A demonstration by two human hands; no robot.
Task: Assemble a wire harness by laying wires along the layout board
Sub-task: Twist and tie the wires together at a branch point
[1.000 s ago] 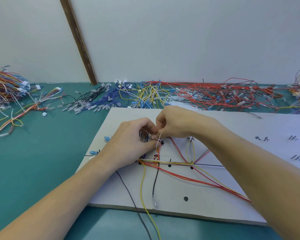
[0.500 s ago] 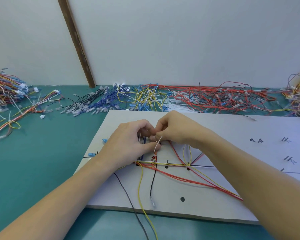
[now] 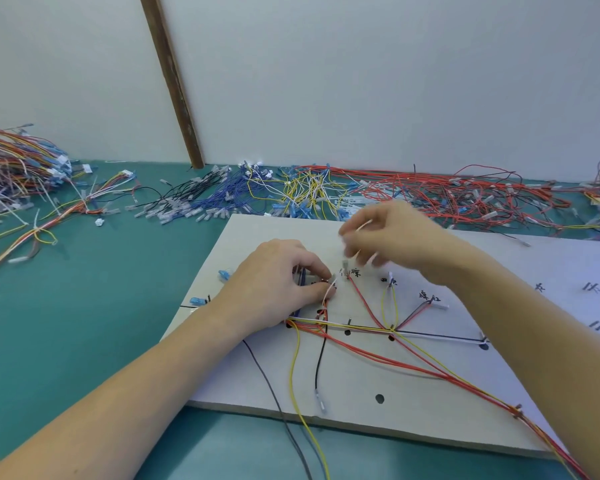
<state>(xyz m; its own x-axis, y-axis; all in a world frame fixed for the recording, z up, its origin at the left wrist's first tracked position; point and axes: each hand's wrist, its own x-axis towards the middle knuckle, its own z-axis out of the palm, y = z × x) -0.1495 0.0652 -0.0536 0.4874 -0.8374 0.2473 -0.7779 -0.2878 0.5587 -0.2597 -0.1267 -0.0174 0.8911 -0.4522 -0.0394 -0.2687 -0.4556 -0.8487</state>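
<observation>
Teal tabletop [image 3: 84, 341] ran back to a plain white wall [image 3: 361, 81], with a brown wooden strip [image 3: 174, 84] leaning up against it. Along the back edge sat loose wire piles: black and blue ones [image 3: 201, 199], a yellow bunch [image 3: 305, 190], and a big red tangle [image 3: 447, 195]. Off to the far left was a mixed multicolour heap [image 3: 18, 164].

Layout board [image 3: 361, 386], pale grey with holes and some handwritten marks, lay flat on the table right in front of the person. Wires were already routed across it: red wires [image 3: 413, 363] and a yellow wire [image 3: 293, 372] running down toward the near edge, plus a black wire [image 3: 321, 358] ending in a small clear terminal.

Left hand [image 3: 274, 289] was down on the board, thumb and forefinger pinched on the top of the wire bundle [image 3: 328, 294] where a thin white wire stuck out, near the left side of the layout.

Right hand [image 3: 392, 237] was up above the board, clear of it and pretty motion-blurred. Fingers looked loosely curled, and something thin and pale showed near the fingertips, but honestly I couldn't tell if it was gripping anything or not.
</observation>
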